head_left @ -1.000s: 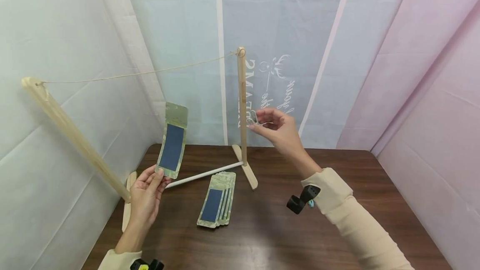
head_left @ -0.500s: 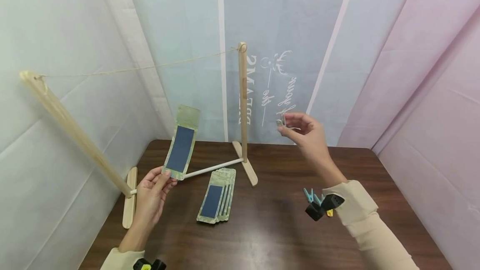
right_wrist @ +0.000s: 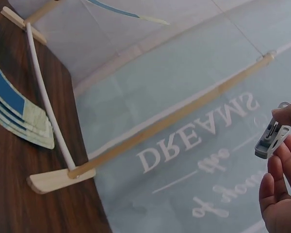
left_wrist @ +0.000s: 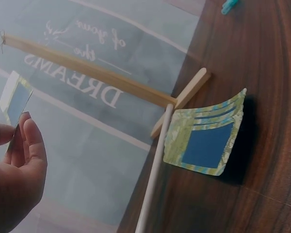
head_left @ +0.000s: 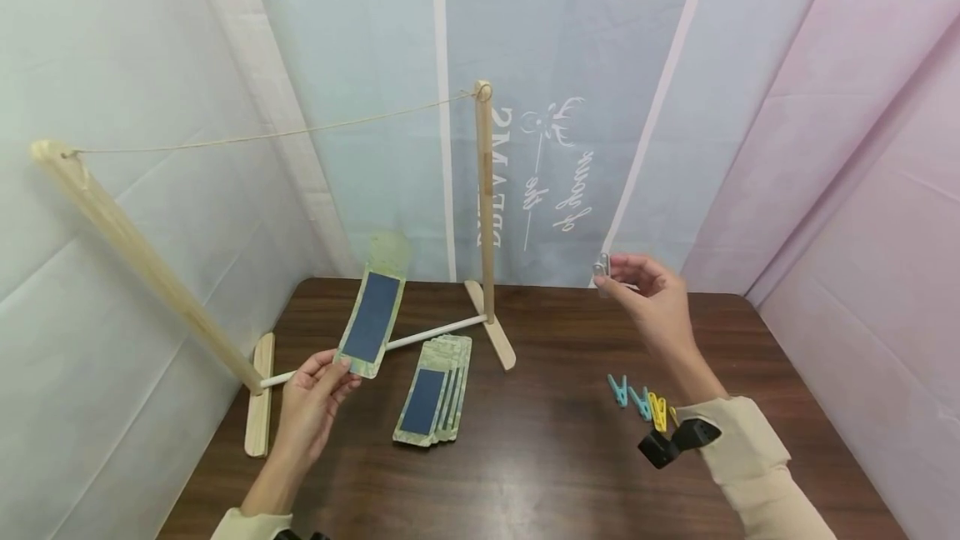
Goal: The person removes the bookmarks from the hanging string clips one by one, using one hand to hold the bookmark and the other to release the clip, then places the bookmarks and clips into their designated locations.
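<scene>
My left hand [head_left: 315, 398] pinches a long green patterned card [head_left: 372, 315] with a dark blue panel by its lower end, thumb in front. The card tilts upright in front of the white crossbar. At the right my right hand [head_left: 652, 302] is raised and holds a small grey clothespin [head_left: 602, 267] between thumb and fingers; the right wrist view shows the clothespin [right_wrist: 270, 138] close up. A stack of similar cards [head_left: 432, 390] lies fanned on the table. Over the left hand runs a thin string [head_left: 285, 133], tied between two wooden posts, with nothing hanging on it.
The left post [head_left: 150, 265] and right post [head_left: 486, 207] stand on flat wooden feet, joined by a white rod [head_left: 435, 332]. Blue clothespins [head_left: 618, 390] and yellow clothespins [head_left: 657, 412] lie on the brown table [head_left: 540, 457] near the right sleeve. Fabric walls surround the table.
My right hand has moved right and slightly down with the grey clothespin, away from the right post. The left hand has brought the card rightward and lower. The loose clothespins have come into view.
</scene>
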The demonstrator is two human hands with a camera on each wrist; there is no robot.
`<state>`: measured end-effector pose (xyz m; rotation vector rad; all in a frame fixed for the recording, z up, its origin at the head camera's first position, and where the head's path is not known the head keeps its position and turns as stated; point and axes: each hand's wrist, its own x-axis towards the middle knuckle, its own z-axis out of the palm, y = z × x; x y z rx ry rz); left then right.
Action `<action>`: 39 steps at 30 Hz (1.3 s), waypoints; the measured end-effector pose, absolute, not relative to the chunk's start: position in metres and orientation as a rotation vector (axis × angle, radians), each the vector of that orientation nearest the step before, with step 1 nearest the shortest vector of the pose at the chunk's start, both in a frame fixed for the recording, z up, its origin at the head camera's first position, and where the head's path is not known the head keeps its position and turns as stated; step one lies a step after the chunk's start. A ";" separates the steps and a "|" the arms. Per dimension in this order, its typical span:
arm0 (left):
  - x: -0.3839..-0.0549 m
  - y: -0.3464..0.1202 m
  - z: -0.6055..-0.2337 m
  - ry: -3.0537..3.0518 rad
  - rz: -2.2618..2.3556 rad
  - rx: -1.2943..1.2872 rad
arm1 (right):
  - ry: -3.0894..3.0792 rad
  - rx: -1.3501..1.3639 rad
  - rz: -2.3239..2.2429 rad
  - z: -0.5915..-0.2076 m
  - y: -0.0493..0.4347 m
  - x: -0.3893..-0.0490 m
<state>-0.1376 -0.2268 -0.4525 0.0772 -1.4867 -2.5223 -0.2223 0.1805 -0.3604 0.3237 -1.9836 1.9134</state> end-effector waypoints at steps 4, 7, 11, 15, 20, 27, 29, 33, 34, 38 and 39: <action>-0.136 -0.226 -0.457 -1.545 -2.522 0.135 | -2.009 0.252 1.888 -0.371 0.192 -0.217; -0.134 -0.225 -0.462 -1.594 -2.517 0.171 | -2.040 0.190 1.860 -0.377 0.201 -0.213; -0.133 -0.224 -0.469 -1.646 -2.514 0.216 | -2.048 0.120 1.851 -0.384 0.213 -0.208; -0.131 -0.222 -0.476 -1.685 -2.514 0.249 | -2.035 0.062 1.848 -0.390 0.224 -0.201; -0.128 -0.220 -0.482 -1.724 -2.512 0.269 | -2.076 -0.032 1.779 -0.400 0.237 -0.194; -0.125 -0.218 -0.494 -1.777 -2.508 0.308 | -2.146 -0.131 1.714 -0.415 0.250 -0.186; -0.124 -0.217 -0.498 -1.790 -2.504 0.328 | -2.162 -0.152 1.707 -0.420 0.252 -0.183; -0.124 -0.216 -0.506 -1.775 -2.514 0.328 | -2.191 -0.193 1.684 -0.432 0.256 -0.179; -0.124 -0.215 -0.508 -1.770 -2.517 0.327 | -2.200 -0.206 1.672 -0.435 0.257 -0.178; -0.124 -0.213 -0.514 -1.770 -2.517 0.349 | -2.244 -0.256 1.666 -0.446 0.259 -0.174; -0.124 -0.212 -0.516 -1.772 -2.518 0.359 | -2.255 -0.269 1.662 -0.449 0.260 -0.173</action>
